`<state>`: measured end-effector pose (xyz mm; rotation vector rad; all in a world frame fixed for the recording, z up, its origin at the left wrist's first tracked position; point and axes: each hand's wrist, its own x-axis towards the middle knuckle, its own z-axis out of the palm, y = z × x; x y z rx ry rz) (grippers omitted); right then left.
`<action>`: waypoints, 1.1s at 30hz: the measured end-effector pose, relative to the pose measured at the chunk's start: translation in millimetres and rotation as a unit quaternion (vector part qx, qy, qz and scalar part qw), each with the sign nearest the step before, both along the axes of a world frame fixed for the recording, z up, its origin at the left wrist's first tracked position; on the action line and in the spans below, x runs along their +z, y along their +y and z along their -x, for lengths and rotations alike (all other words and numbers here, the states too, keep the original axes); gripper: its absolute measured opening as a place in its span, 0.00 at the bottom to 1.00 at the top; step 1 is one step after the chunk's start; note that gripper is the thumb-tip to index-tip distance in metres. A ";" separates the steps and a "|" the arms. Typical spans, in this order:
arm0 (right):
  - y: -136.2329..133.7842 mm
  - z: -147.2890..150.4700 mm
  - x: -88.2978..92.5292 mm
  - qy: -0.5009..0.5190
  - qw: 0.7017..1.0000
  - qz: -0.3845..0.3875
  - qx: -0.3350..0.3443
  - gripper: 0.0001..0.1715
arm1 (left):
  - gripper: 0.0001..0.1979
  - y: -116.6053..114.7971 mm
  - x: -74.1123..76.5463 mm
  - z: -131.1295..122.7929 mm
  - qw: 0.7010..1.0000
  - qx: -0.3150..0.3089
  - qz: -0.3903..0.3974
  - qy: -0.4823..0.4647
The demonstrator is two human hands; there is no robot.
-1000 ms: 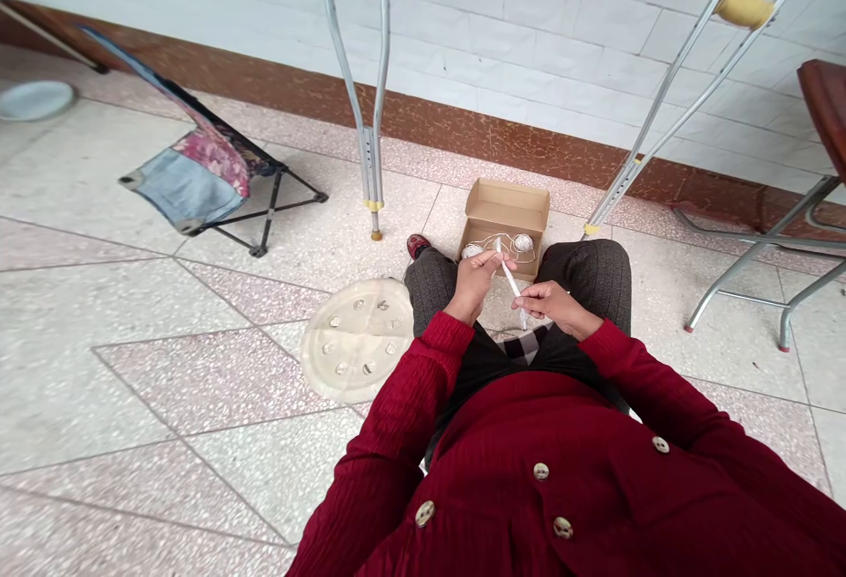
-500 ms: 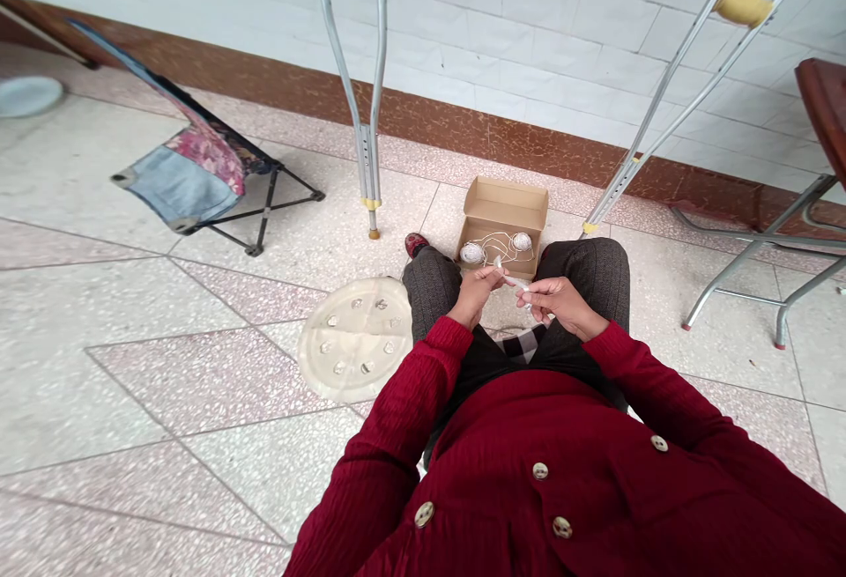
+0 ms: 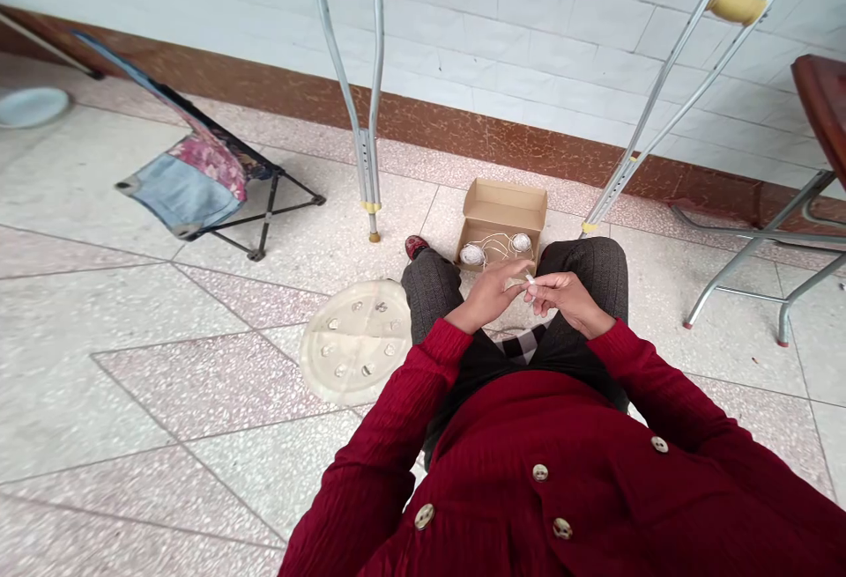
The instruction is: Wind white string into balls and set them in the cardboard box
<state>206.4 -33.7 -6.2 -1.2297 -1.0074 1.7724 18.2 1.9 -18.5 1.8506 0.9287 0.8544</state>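
Note:
Both my hands meet above the gap between my knees, in front of the box. My right hand [image 3: 567, 300] pinches a small white strip [image 3: 530, 279], paper-like or cloth-like; its exact kind does not show. Beside the strip is my left hand [image 3: 490, 297], its fingers stretched out and its thumb close to the right fingertips. Just beyond the hands, an open cardboard box [image 3: 504, 198] stands on the floor. In it lie two balls of white string, a left ball [image 3: 472, 255] and a right ball [image 3: 521, 243], with loose string between them.
A round pale mat [image 3: 353, 339] with small pieces on it lies left of my knee. One crutch [image 3: 367, 159] leans on the wall ahead, another crutch [image 3: 621, 176] to the right. A folding chair [image 3: 189, 181] stands left, a metal-legged stool [image 3: 753, 273] right.
My left hand has let go of its end of the white strip and moved right, against my right fingers, with its fingers straightened. My right hand keeps its pinch.

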 end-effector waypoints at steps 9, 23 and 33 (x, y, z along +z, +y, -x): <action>4.7 -8.0 5.9 0.080 0.994 0.043 -0.059 0.20 | 0.19 -14.1 -22.6 -7.9 0.986 -0.033 0.164 -0.017; 16.6 4.7 -39.7 -0.263 0.933 -0.244 -0.022 0.22 | 0.13 -30.0 9.2 -6.5 0.987 -0.015 -0.011 0.159; -10.4 -1.1 -12.7 -0.032 0.991 -0.047 0.123 0.24 | 0.15 10.4 6.4 16.3 0.997 0.016 0.044 0.063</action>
